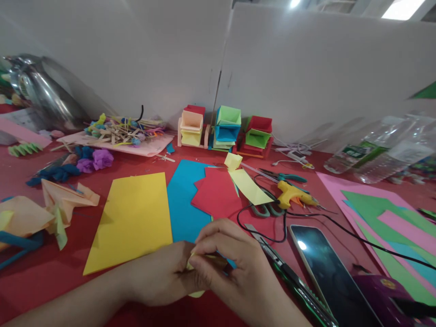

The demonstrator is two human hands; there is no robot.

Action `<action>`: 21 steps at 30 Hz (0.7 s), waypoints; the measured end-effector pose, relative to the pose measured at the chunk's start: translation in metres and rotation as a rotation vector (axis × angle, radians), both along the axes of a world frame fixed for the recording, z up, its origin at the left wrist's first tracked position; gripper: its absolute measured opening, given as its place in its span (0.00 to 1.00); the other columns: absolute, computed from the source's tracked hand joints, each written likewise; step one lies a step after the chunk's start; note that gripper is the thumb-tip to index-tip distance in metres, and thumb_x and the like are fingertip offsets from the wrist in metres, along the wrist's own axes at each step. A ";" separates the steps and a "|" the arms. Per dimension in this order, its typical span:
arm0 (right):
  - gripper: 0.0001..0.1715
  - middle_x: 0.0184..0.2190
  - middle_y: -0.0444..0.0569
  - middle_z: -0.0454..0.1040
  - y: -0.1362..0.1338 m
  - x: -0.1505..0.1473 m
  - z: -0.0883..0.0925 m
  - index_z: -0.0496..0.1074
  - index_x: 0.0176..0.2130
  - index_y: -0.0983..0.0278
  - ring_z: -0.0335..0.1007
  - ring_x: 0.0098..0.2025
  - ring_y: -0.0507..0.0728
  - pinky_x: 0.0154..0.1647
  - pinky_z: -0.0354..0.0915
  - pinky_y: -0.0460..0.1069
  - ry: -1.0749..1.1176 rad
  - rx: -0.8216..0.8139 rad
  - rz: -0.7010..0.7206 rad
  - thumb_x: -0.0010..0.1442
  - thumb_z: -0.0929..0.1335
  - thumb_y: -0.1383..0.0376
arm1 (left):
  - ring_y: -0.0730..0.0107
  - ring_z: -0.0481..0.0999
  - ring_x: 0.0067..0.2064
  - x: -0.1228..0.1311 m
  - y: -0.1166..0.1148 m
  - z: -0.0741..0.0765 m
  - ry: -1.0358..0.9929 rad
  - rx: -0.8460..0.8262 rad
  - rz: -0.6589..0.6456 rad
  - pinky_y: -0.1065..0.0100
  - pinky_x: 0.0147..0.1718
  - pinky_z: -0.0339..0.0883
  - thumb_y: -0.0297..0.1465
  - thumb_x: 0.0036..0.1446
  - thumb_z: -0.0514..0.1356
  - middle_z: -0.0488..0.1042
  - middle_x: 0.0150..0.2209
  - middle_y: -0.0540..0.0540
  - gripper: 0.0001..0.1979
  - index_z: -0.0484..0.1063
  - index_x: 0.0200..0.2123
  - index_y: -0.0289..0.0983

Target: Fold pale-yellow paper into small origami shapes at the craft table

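My left hand (163,274) and my right hand (235,268) meet low in the middle of the head view, over the red table (44,281). Both are closed, pinching one small folded piece of pale yellow paper (196,260) between fingertips; most of it is hidden by the fingers. Just beyond the hands lie a yellow sheet (132,218), a blue sheet (182,204) and a red sheet (216,193). A pale yellow strip (248,185) lies past the red sheet.
A utility knife (286,272) and a phone (327,272) lie right of my hands. A yellow glue gun (293,194), scissors (284,176), stacked paper boxes (226,129), craft sticks (119,131), plastic bottles (384,150) and coloured sheets (391,222) surround them.
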State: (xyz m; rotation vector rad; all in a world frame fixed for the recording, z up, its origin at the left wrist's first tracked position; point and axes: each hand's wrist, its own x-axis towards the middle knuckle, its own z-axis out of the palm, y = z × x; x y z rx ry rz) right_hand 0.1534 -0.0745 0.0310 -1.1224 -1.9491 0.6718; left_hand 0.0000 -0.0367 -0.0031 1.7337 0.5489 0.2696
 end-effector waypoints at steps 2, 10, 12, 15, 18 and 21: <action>0.04 0.30 0.45 0.71 0.000 0.000 0.000 0.71 0.29 0.64 0.68 0.33 0.49 0.36 0.64 0.45 0.000 0.002 0.004 0.54 0.67 0.71 | 0.70 0.67 0.32 -0.001 0.000 -0.001 0.020 0.023 0.016 0.72 0.31 0.63 0.45 0.59 0.47 0.71 0.29 0.47 0.21 0.71 0.35 0.35; 0.06 0.29 0.44 0.70 0.001 0.003 0.004 0.72 0.27 0.64 0.67 0.32 0.48 0.32 0.63 0.43 0.073 -0.072 -0.005 0.53 0.66 0.73 | 0.76 0.59 0.27 -0.002 0.002 -0.001 0.035 0.041 0.026 0.75 0.24 0.55 0.45 0.58 0.49 0.62 0.25 0.52 0.19 0.67 0.30 0.35; 0.07 0.29 0.44 0.70 0.003 0.006 0.003 0.71 0.27 0.64 0.67 0.31 0.48 0.31 0.63 0.43 0.111 -0.131 -0.071 0.54 0.66 0.73 | 0.77 0.56 0.26 -0.002 0.004 0.000 -0.007 0.045 0.068 0.76 0.23 0.53 0.45 0.56 0.51 0.59 0.24 0.53 0.18 0.65 0.28 0.35; 0.06 0.29 0.44 0.69 0.006 0.011 0.001 0.71 0.26 0.64 0.67 0.32 0.50 0.32 0.63 0.44 0.165 -0.181 -0.152 0.55 0.66 0.70 | 0.78 0.53 0.25 -0.001 0.007 0.001 -0.053 0.115 0.200 0.76 0.22 0.50 0.44 0.57 0.51 0.54 0.22 0.55 0.18 0.61 0.23 0.35; 0.06 0.28 0.44 0.69 0.008 0.012 -0.001 0.70 0.25 0.64 0.66 0.32 0.50 0.33 0.62 0.45 0.195 -0.203 -0.163 0.54 0.67 0.68 | 0.79 0.49 0.22 0.000 0.008 0.002 -0.051 0.149 0.281 0.76 0.20 0.46 0.41 0.60 0.48 0.49 0.19 0.56 0.20 0.57 0.20 0.35; 0.07 0.27 0.44 0.69 0.008 0.011 -0.001 0.69 0.25 0.64 0.65 0.31 0.50 0.33 0.61 0.45 0.201 -0.238 -0.186 0.54 0.67 0.67 | 0.80 0.48 0.21 0.001 0.007 0.002 -0.028 0.152 0.269 0.75 0.18 0.44 0.39 0.60 0.47 0.48 0.19 0.56 0.20 0.53 0.18 0.36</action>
